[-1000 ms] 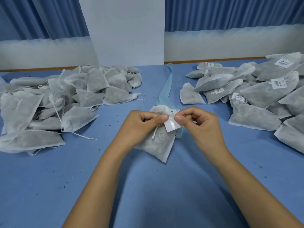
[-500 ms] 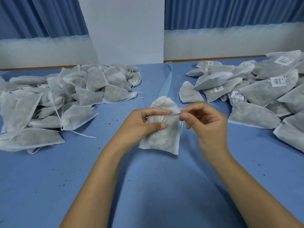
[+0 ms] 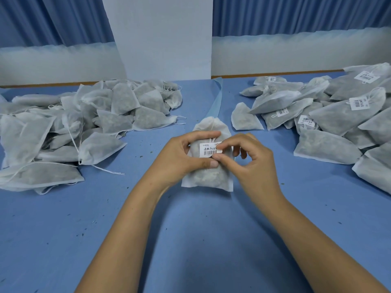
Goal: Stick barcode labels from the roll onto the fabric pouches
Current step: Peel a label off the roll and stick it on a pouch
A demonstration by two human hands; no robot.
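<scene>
On the blue table (image 3: pixel 190 240), a heap of unlabelled fabric pouches (image 3: pixel 88 123) lies at ten o'clock and a heap of labelled pouches (image 3: pixel 338 119) at two o'clock. At the centre the left hand (image 3: pixel 179 157) curls round a single pouch (image 3: pixel 208 176), thumb across its front. The right hand (image 3: pixel 251 163) pinches, between forefinger and thumb, the three-o'clock end of the barcode label (image 3: pixel 208 150) lying on that pouch's face.

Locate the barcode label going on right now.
Head view, centre: the barcode label lies on the upper half of the pouch gripped by the left hand, its right end pinched by the right hand.
</scene>
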